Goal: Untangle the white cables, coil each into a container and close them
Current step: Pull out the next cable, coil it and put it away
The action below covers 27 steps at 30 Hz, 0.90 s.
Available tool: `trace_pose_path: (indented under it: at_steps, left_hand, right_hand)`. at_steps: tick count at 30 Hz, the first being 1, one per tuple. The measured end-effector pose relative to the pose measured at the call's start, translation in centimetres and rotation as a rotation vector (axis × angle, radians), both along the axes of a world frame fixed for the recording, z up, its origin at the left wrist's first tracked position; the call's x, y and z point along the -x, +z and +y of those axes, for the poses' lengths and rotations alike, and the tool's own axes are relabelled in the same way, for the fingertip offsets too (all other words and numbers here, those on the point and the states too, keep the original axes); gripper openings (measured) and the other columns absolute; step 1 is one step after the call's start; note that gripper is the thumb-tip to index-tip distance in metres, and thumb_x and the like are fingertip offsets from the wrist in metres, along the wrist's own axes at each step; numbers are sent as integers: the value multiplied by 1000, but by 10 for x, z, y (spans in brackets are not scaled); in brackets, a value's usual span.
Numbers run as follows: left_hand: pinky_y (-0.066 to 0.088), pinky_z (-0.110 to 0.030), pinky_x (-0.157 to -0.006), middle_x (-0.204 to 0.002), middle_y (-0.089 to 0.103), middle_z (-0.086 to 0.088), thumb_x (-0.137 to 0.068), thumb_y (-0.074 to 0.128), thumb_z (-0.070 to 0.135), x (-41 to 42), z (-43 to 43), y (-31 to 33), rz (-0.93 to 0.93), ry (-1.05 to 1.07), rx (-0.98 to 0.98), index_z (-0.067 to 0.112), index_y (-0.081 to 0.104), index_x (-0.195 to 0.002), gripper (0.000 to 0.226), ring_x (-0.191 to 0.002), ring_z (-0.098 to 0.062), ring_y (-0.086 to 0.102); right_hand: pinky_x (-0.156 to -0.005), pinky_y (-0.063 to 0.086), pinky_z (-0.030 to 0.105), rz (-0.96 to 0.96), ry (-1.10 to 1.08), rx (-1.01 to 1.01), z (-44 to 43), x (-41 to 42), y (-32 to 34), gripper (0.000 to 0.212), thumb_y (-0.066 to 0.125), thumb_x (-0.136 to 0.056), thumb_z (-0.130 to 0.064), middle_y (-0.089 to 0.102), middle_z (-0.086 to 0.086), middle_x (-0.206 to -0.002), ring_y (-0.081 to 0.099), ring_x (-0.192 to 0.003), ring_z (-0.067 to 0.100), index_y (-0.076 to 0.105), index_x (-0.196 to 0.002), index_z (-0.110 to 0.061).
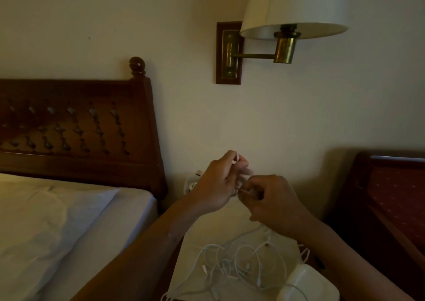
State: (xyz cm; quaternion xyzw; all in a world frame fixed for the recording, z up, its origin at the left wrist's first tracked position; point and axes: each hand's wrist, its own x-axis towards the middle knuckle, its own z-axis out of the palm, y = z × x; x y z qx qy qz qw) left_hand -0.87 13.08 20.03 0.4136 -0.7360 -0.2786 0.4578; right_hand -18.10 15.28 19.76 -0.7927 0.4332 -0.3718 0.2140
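bed (69,220) at left, dark headboard (80,128) behind. left hand (218,183) raised above table (220,227), fingers curled, pinching white cable (237,157) looped over fingertips. right hand (273,199) just beside it, pinching cable strand lower down. tangle (241,266) of white cables lies on table below hands. wall lamp (294,8) above. white container (308,284) bottom right, touching tangle. chair (395,208) far right.

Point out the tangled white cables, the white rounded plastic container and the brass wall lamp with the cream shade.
Tangled white cables (226,270): head view, dense middle of the pile.
White rounded plastic container (315,280): head view, its top face.
Brass wall lamp (285,50): head view, its brass socket.
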Motion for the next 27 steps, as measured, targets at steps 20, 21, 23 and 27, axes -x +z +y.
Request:
trace_pose_path:
  at_steps: [20, 21, 23, 27]
  left_hand:
    - [58, -29, -59, -85, 73, -18, -101, 51, 12, 6, 16, -2, 920, -645, -411, -5, 67, -100, 23, -60, -22, 68]
    - [61, -30, -63, -94, 75, -23, -101, 49, 11, 8, 17, -2, 964, -635, -400, -5, 69, -100, 26, -66, -25, 71]
    - [64, -35, -72, -105, 74, -29, -101, 47, 9, 10, 18, -2, 1049, -617, -397, -7, 71, -101, 29, -80, -31, 77]
    - [61, -42, -89, -119, 69, -33, -104, 47, 7, 15, 16, 6, 1054, -583, -319, -10, 64, -112, 26, -108, -40, 73]
  right_hand:
    - [-37, 50, 33, -467, 10, -81, -10, -10, -1, 29, 57, -103, -11, 70, -1, -72, 64, -55, 37, 76, -99, -32]
    - [-37, 49, 32, -422, 22, -85, -8, -11, -5, 38, 55, -102, -3, 69, -7, -72, 65, -54, 34, 74, -100, -36]
    - [-36, 48, 31, -302, 26, -108, -7, -10, -11, 43, 48, -99, 6, 66, -16, -66, 58, -43, 21, 68, -95, -31]
    - [-48, 43, 14, -31, 58, -31, 0, -13, -10, 32, 46, -106, -4, 62, -16, -57, 56, -45, 3, 62, -82, -20]
